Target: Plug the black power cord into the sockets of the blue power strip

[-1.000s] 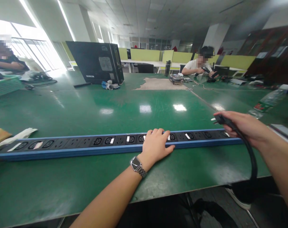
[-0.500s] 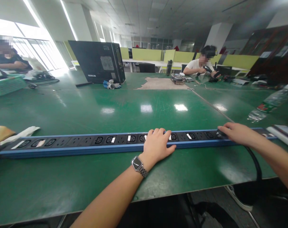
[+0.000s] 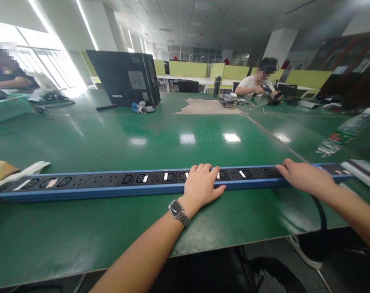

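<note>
While the left hand (image 3: pixel 201 186) lies spread across the long, blue-edged power strip (image 3: pixel 111 191) spanning the lower half, presumably steadying it, the right hand (image 3: pixel 309 178) curls over its right part; I cannot tell what those fingers pinch; a smooth black cable (image 3: pixel 322 213) bends down beneath, by the glossy green tabletop (image 3: pixel 160 142).

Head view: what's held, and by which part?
Left hand rests palm-down on the power strip. Right hand hides the black cable's upper end; whether or where it's gripped can't be told.
</note>
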`<state>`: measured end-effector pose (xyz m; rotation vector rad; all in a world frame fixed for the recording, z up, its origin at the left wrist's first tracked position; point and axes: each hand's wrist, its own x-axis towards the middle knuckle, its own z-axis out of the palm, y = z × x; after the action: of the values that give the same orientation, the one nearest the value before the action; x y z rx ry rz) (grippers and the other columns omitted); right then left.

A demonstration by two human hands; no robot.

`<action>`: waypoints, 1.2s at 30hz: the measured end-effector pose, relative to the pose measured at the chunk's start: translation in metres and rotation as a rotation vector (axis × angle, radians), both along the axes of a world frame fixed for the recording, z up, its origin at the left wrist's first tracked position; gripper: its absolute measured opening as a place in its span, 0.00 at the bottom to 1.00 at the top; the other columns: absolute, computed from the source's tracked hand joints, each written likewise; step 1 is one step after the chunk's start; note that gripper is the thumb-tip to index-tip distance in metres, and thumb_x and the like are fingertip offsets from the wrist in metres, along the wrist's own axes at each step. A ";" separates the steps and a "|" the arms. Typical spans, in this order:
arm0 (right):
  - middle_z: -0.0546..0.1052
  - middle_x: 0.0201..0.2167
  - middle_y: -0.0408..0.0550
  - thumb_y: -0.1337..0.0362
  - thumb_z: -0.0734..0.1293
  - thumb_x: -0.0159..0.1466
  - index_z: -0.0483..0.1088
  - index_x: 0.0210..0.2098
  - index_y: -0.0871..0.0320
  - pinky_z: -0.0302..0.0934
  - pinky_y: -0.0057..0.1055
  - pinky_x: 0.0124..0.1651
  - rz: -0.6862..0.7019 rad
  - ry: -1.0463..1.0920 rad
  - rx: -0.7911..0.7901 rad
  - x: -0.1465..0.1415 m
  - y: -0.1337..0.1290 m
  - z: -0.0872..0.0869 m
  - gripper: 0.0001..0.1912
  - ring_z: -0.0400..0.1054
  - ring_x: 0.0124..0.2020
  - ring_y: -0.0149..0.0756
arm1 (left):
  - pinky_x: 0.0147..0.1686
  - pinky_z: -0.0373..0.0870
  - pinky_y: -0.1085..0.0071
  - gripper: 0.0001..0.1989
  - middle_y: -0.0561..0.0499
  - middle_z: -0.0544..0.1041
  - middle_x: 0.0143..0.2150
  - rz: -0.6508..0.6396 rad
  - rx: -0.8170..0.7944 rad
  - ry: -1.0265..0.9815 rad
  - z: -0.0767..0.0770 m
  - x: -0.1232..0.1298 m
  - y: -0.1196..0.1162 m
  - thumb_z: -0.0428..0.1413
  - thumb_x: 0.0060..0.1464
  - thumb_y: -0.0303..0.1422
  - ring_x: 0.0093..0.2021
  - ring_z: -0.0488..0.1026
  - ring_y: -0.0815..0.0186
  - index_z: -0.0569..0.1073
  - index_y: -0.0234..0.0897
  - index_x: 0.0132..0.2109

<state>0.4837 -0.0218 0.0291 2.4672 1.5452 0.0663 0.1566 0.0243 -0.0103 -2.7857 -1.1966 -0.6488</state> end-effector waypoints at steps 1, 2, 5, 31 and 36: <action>0.76 0.37 0.58 0.45 0.47 0.67 0.66 0.39 0.54 0.56 0.42 0.39 0.013 -0.005 0.002 0.002 -0.001 0.001 0.26 0.71 0.39 0.50 | 0.50 0.63 0.57 0.24 0.45 0.73 0.48 0.000 0.001 0.000 0.000 0.000 0.000 0.55 0.55 0.48 0.49 0.68 0.54 0.69 0.40 0.55; 0.77 0.37 0.56 0.45 0.49 0.67 0.68 0.37 0.53 0.56 0.41 0.39 0.028 -0.001 0.010 0.004 -0.001 0.002 0.25 0.71 0.38 0.49 | 0.50 0.63 0.57 0.24 0.45 0.73 0.48 -0.001 0.003 0.000 0.000 0.000 0.000 0.55 0.55 0.48 0.49 0.68 0.54 0.69 0.40 0.54; 0.77 0.34 0.54 0.46 0.58 0.64 0.71 0.32 0.53 0.55 0.37 0.37 0.104 0.065 0.054 0.017 0.005 0.003 0.20 0.70 0.37 0.45 | 0.50 0.63 0.58 0.25 0.45 0.73 0.47 0.001 0.006 -0.006 0.000 0.000 0.000 0.55 0.55 0.49 0.49 0.68 0.55 0.69 0.40 0.54; 0.78 0.31 0.49 0.54 0.57 0.62 0.73 0.31 0.55 0.54 0.30 0.31 0.409 0.118 0.109 -0.133 0.043 0.032 0.16 0.70 0.33 0.40 | 0.49 0.63 0.57 0.24 0.46 0.73 0.46 0.014 -0.004 -0.011 0.001 0.002 -0.002 0.55 0.54 0.49 0.47 0.68 0.55 0.69 0.41 0.53; 0.77 0.32 0.52 0.54 0.55 0.64 0.73 0.36 0.53 0.53 0.31 0.30 0.428 -0.015 0.077 -0.144 0.033 0.027 0.17 0.71 0.32 0.43 | 0.50 0.62 0.58 0.24 0.46 0.73 0.47 0.020 -0.021 -0.011 0.001 0.001 -0.002 0.55 0.54 0.48 0.48 0.68 0.55 0.69 0.41 0.54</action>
<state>0.3399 0.0117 0.0564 2.1370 2.0707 0.2179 0.1579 0.0219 -0.0089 -2.7871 -1.2384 -0.6553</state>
